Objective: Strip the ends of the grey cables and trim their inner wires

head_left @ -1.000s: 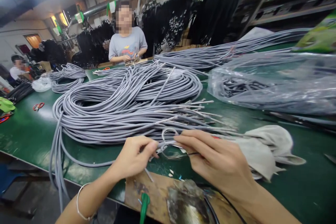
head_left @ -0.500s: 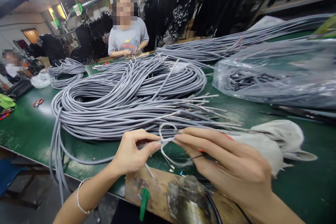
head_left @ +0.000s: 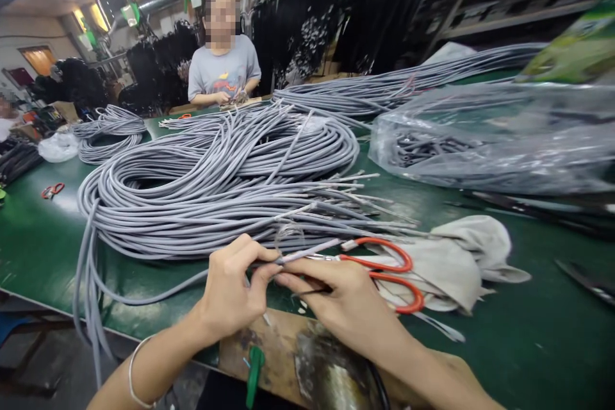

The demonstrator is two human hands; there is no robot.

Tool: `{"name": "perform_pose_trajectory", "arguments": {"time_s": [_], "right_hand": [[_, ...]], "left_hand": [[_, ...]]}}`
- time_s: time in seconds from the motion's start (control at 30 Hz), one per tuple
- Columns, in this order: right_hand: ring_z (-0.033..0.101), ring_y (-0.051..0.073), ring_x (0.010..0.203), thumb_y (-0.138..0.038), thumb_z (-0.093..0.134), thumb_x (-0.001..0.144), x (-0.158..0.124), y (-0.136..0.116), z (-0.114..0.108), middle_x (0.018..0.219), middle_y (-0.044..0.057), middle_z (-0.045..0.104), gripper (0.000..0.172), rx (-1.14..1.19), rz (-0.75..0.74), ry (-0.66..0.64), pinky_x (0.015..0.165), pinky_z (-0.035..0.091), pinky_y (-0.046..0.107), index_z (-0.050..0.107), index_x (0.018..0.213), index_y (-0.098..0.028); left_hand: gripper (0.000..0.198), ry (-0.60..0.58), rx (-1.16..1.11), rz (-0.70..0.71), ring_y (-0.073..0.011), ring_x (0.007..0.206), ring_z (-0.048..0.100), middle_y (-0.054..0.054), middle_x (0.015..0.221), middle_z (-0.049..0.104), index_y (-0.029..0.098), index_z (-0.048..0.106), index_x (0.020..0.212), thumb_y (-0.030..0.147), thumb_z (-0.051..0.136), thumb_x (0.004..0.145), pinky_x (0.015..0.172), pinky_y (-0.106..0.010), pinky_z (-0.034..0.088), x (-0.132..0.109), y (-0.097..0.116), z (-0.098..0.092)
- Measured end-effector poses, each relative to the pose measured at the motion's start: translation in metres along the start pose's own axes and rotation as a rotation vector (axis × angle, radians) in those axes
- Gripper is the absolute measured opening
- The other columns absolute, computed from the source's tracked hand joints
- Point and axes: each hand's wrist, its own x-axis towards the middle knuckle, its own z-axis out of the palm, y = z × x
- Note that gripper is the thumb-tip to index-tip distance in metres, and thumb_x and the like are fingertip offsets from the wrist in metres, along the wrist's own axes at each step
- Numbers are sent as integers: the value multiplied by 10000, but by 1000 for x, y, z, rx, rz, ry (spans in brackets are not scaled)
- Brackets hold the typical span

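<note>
My left hand (head_left: 235, 288) is closed in a pinch on a grey cable (head_left: 185, 285), which runs in from the left. The cable's pale end section (head_left: 312, 250) sticks out to the right past my fingertips. My right hand (head_left: 341, 298) pinches the same cable, its fingertips touching those of my left hand. A thin, blurred pale strand (head_left: 291, 230) loops just above the pinch. Right behind my right hand lie red-handled scissors (head_left: 406, 257), their blades partly hidden by the cable and hand. They rest partly on a crumpled whitish cloth (head_left: 456, 262).
A large coiled bundle of grey cables (head_left: 168, 224) fills the green table (head_left: 43, 250). A clear plastic bag (head_left: 504, 166) with dark parts lies at right. Below my hands is a stained board (head_left: 240, 349) with a green lever (head_left: 254, 375). Another person (head_left: 223, 73) works across the table.
My right hand has moved left and down, from the cable's pale part to beside my left fingertips. The red-handled scissors have come into view. The white loop is fainter, and the view has shifted.
</note>
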Motion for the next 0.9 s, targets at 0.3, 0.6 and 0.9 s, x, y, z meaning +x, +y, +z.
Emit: {"name": "perform_pose_trajectory", "arguments": {"time_s": [0.3,0.6,0.9], "right_hand": [[569,98,568,-65,482,809,5,-5,-12,650,2,649,197,-72,-81,-32,557,431,190,632,727,-163],[406,82,499,-40,441,783,3,-1,0,533,-35,494,260,-84,-116,-74,511,326,206,485,562,-169],[506,108,516,-9,404,749,-7,4,9,614,2,595,254,-166,-169,-180,502,353,218,604,746,-166]], "left_hand": [[235,3,47,-19,-97,558,579,3,694,616,171,563,1060,117,512,836,516,-170,457,-2,-3,-3],[277,-18,56,62,-131,755,634,-31,806,659,189,646,993,80,426,865,663,-197,484,-2,-6,2],[227,-74,-349,-450,-129,646,575,-40,737,656,123,678,857,310,554,822,593,-209,441,6,-7,2]]}}
